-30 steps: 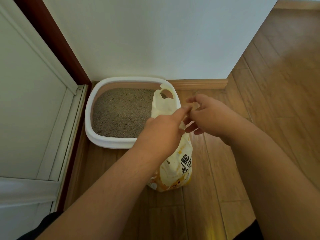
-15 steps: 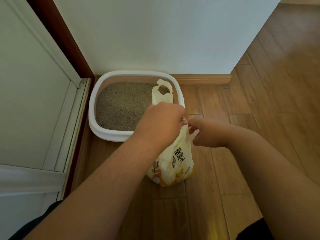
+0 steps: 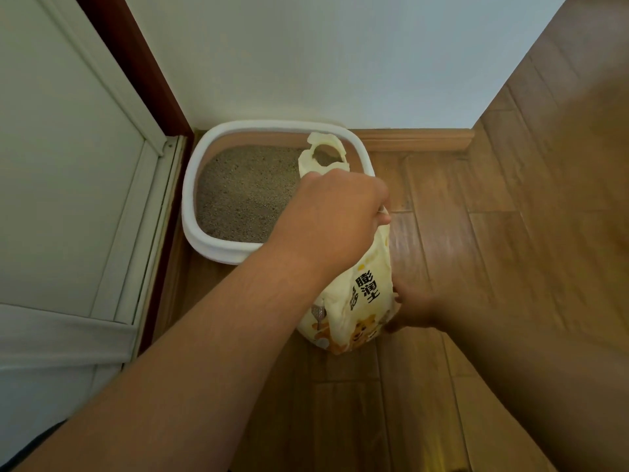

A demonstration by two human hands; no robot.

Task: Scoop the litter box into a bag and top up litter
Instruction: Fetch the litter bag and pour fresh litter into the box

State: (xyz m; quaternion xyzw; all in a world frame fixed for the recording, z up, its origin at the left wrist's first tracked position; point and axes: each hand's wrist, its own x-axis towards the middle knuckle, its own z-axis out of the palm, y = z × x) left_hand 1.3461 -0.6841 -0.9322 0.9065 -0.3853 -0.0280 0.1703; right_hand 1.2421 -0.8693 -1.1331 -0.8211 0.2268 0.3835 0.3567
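Note:
A white litter box (image 3: 218, 248) filled with grey litter (image 3: 248, 192) stands on the wooden floor in the corner against the wall. A cream-yellow litter bag (image 3: 360, 311) with printed characters and a cartoon animal stands upright just in front and to the right of the box, its cut-out handle (image 3: 325, 153) sticking up. My left hand (image 3: 330, 219) grips the bag's upper neck from above. My right hand (image 3: 413, 306) is low against the bag's right side near its bottom, fingers partly hidden behind the bag.
A white door and frame (image 3: 68, 165) with a dark wood jamb run along the left. A white wall with a wooden skirting board (image 3: 415, 137) stands behind the box. Wooden floorboards (image 3: 493, 250) spread out to the right.
My right hand has dropped from the bag's top down to its lower right side. My left hand keeps its grip on the neck. The view has tilted so the box sits a little higher.

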